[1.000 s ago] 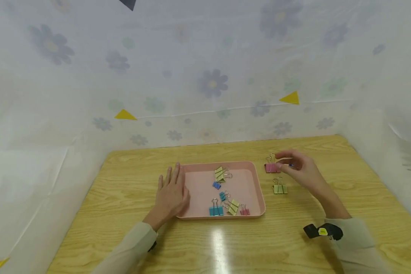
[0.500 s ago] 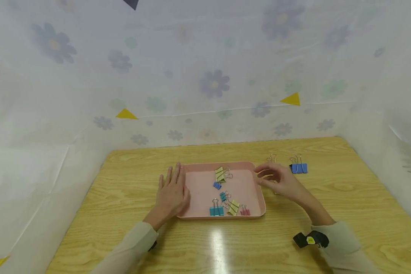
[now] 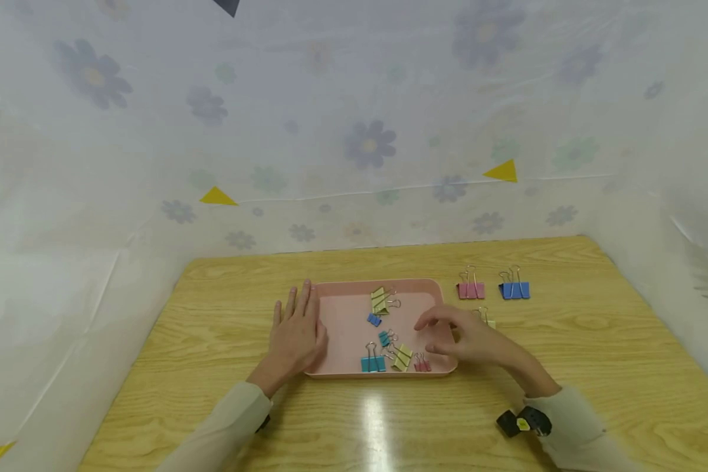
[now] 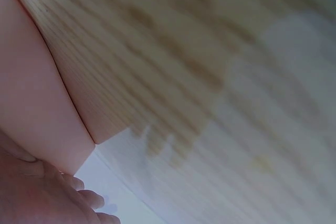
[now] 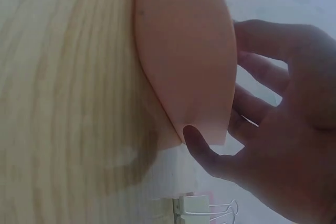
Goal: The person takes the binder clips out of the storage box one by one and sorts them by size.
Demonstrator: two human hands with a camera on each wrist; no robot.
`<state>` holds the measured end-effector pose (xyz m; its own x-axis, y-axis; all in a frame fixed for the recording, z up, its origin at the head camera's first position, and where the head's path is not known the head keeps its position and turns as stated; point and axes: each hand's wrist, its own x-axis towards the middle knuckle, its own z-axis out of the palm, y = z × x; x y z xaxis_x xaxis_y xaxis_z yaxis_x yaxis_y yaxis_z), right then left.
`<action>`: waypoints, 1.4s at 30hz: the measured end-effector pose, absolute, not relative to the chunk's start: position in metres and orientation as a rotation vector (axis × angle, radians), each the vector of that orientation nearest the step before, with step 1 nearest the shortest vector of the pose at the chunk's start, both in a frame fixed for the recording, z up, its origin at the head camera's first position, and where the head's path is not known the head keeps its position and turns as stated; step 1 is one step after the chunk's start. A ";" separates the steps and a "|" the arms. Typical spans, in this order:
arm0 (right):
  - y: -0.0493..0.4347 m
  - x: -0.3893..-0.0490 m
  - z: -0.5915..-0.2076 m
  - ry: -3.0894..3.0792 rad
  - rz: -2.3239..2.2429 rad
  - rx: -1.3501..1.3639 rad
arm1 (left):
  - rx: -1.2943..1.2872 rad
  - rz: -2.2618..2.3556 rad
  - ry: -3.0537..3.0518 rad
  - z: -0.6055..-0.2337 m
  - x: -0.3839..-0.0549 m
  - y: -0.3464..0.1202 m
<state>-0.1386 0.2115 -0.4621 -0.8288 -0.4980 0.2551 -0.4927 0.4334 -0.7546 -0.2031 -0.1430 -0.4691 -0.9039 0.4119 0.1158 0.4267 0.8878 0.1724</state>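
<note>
A pink tray [image 3: 354, 305] lies on the table with several binder clips inside. At its left edge my left hand [image 3: 295, 334] rests with straight fingers, touching the rim. My right hand [image 3: 469, 337] hovers over the tray's right side, thumb and fingers apart and nothing between them. Nearest to it is a small pink binder clip [image 3: 421, 364], beside a yellow binder clip [image 3: 401, 358]. A teal binder clip [image 3: 373, 364], a small teal one, a small blue binder clip [image 3: 374, 320] and another yellow clip [image 3: 379, 301] lie farther left. In the right wrist view, the tray wall [image 5: 184, 51] hides the clips.
Right of the tray stand a large pink binder clip [image 3: 471, 291] and a large blue binder clip [image 3: 514, 290]. A yellow binder clip [image 5: 195, 205] is there too, partly hidden by my right hand in the head view. A flowered sheet [image 3: 307, 164] hangs behind the wooden table [image 3: 230, 288].
My right hand has let go of the large pink binder clip on the table and moved left and nearer, over the tray. The left hand has stayed at the tray's edge.
</note>
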 end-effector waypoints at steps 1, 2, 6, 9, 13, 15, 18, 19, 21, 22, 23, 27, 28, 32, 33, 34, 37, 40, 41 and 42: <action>0.211 -0.138 -0.464 2.671 -1.364 -0.956 | -0.665 -0.296 -2.978 -0.469 -0.203 -0.143; 0.210 -0.138 -0.465 2.686 -1.334 -0.986 | -0.667 -0.297 -2.976 -0.469 -0.203 -0.143; 0.207 -0.139 -0.468 2.748 -1.201 -1.051 | -0.670 -0.287 -2.964 -0.470 -0.205 -0.143; 0.205 -0.139 -0.470 2.780 -1.104 -1.084 | -0.668 -0.281 -2.961 -0.470 -0.205 -0.144; 0.202 -0.140 -0.473 2.816 -0.994 -1.131 | -0.668 -0.281 -2.966 -0.470 -0.205 -0.144; 0.201 -0.140 -0.473 2.831 -0.966 -1.142 | -0.668 -0.280 -2.967 -0.471 -0.205 -0.144; 0.200 -0.139 -0.473 2.850 -0.952 -1.145 | -0.668 -0.277 -2.967 -0.471 -0.205 -0.143; 0.200 -0.139 -0.473 2.855 -0.946 -1.142 | -0.669 -0.275 -2.966 -0.471 -0.205 -0.143; 0.199 -0.138 -0.471 2.859 -0.936 -1.124 | -0.667 -0.280 -2.972 -0.470 -0.205 -0.143; 0.198 -0.137 -0.470 2.859 -0.933 -1.113 | -0.666 -0.278 -2.972 -0.470 -0.204 -0.143; 0.197 -0.137 -0.469 2.853 -0.934 -1.087 | -0.666 -0.282 -2.973 -0.470 -0.204 -0.143; 0.194 -0.136 -0.467 2.836 -0.923 -0.981 | -0.667 -0.283 -2.973 -0.470 -0.204 -0.144; 0.193 -0.136 -0.467 2.834 -0.914 -0.964 | -0.667 -0.281 -2.972 -0.470 -0.204 -0.144; 0.191 -0.137 -0.467 2.830 -0.882 -0.937 | -0.666 -0.274 -2.968 -0.470 -0.203 -0.144; 0.191 -0.137 -0.467 2.829 -0.878 -0.940 | -0.666 -0.272 -2.969 -0.470 -0.203 -0.144; 0.190 -0.137 -0.467 2.829 -0.873 -0.943 | -0.665 -0.272 -2.969 -0.470 -0.203 -0.144; 0.190 -0.137 -0.466 2.833 -0.864 -0.951 | -0.664 -0.269 -2.970 -0.470 -0.203 -0.144; 0.190 -0.137 -0.465 2.836 -0.860 -0.946 | -0.666 -0.266 -2.967 -0.471 -0.204 -0.144; 0.190 -0.137 -0.465 2.837 -0.858 -0.942 | -0.667 -0.263 -2.965 -0.470 -0.204 -0.144; 0.190 -0.137 -0.465 2.838 -0.859 -0.938 | -0.668 -0.258 -2.963 -0.470 -0.204 -0.144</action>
<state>-0.1366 0.1901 -0.4648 -0.8174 -0.5595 0.1373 -0.5418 0.6655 -0.5134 -0.2037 -0.1438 -0.4703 -0.8998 0.4175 0.1270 0.4331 0.8898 0.1437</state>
